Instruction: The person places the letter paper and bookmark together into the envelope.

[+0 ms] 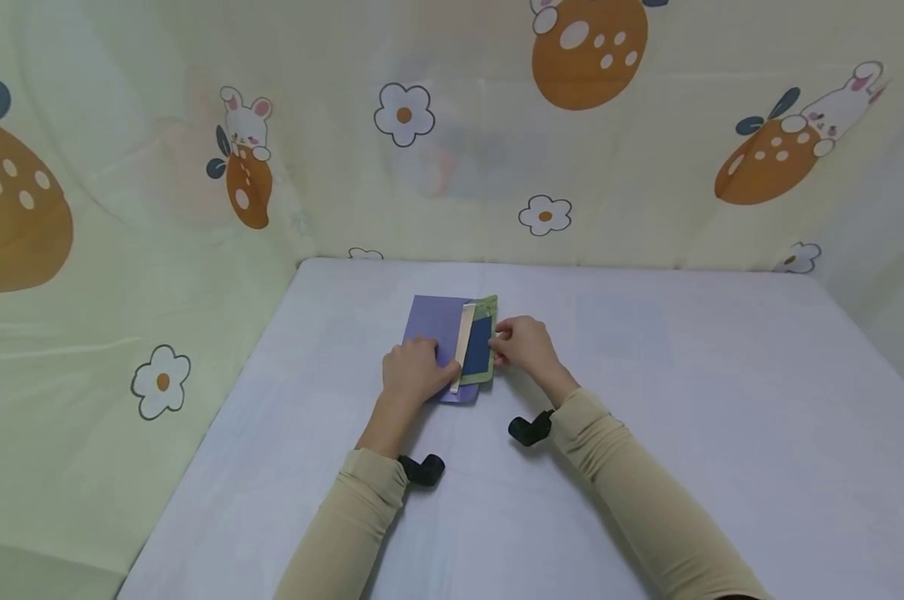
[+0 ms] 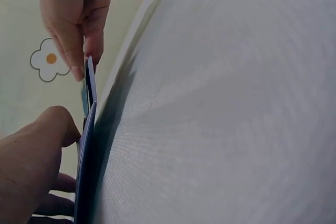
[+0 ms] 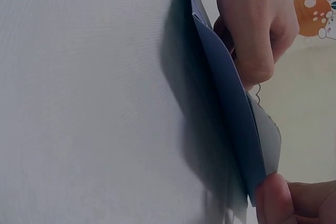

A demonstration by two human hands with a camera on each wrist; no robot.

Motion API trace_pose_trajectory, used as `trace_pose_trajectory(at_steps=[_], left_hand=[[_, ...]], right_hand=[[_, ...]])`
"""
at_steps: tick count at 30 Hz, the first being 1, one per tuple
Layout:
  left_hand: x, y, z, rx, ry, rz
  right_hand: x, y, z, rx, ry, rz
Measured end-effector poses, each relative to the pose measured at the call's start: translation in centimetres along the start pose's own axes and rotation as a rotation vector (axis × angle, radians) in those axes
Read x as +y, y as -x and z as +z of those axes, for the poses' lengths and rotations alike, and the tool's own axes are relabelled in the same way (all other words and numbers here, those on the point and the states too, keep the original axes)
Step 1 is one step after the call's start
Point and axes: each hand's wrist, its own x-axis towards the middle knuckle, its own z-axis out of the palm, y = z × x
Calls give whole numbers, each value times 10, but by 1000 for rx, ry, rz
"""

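Observation:
A purple folded paper card (image 1: 429,315) lies on the white table, with a green-edged dark blue panel (image 1: 477,346) and a narrow cream strip (image 1: 462,333) on its right part. My left hand (image 1: 414,371) rests on the card from above, its thumb by the cream strip. At the right edge, my right hand (image 1: 525,343) pinches the card between thumb and fingers. The right wrist view shows the purple card (image 3: 231,93) bent, with that edge raised off the table. From the left wrist, the card (image 2: 84,171) appears nearly edge-on.
The white-covered table (image 1: 684,433) extends around both arms. Behind and to the left hangs a pale curtain (image 1: 466,175) printed with flowers, rabbits and orange fruit. A black wrist camera (image 1: 424,471) sits at the left cuff and another black wrist camera (image 1: 530,429) at the right.

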Motion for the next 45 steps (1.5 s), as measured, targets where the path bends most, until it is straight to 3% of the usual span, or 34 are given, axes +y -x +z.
trace_pose_trajectory(at_steps=[9,20,37,45], left_hand=[[1,-1,-1,-5,-10,-1],[2,3,-4,-7,-12,-10],[1,1,-2,14,-11,-1],[2,1,-3,3,-10,-2]], right_hand=[[-8,0,1,1,70,-13],[-15,0,14,14,287,-77],[-14,-1,19,21,226,-66],[-7,-6,23,-35,173,-29]])
